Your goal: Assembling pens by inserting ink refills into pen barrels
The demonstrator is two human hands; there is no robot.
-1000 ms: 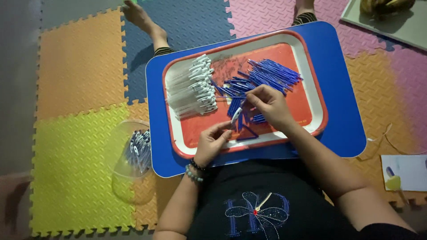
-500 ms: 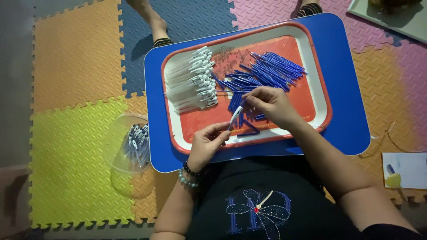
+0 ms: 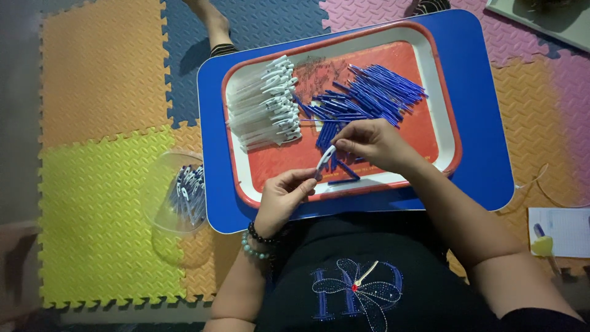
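Note:
A red and white tray [image 3: 434,74] lies on a blue board [image 3: 479,123] in front of me. In it are a pile of white pen barrels [image 3: 264,110] on the left and a heap of blue pen parts [image 3: 369,95] on the right. My left hand [image 3: 284,198] and my right hand [image 3: 372,144] meet over the tray's near edge. Together they hold one pen [image 3: 326,160], white with a blue part, each hand pinching one end.
A clear plastic bowl [image 3: 161,184] with several finished pens [image 3: 189,193] sits on the coloured foam mats [image 3: 98,184] left of the board. A notepad [image 3: 562,230] with a yellow object lies at the right. Someone's bare foot [image 3: 209,21] rests beyond the board.
The hands stay together on the pen over the tray's near edge. The view has shifted slightly; the piles and bowl have not moved.

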